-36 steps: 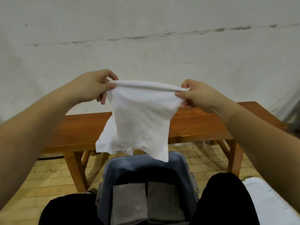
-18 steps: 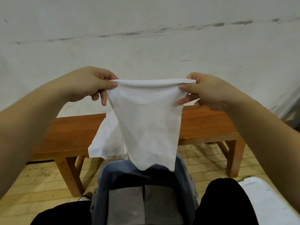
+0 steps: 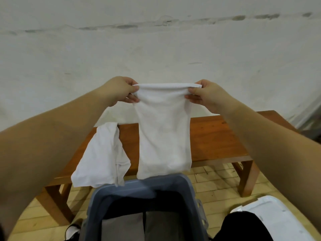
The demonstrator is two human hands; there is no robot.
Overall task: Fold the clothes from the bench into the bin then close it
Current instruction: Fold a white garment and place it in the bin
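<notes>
A person holds a white garment [image 3: 164, 136] up at chest height, the left hand [image 3: 119, 91] and right hand [image 3: 205, 95] each pinching a top corner so the folded cloth hangs straight down in front of the wooden surface [image 3: 217, 136]. A loose part of the garment trails down at the left. Its lower edge hangs just above the open grey bin [image 3: 139, 188], which holds folded grey clothes [image 3: 139, 226]; a white lid [image 3: 278, 218] lies on the floor at right.

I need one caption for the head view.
Both hands, left and right, hold a white garment above the grey bin.
</notes>
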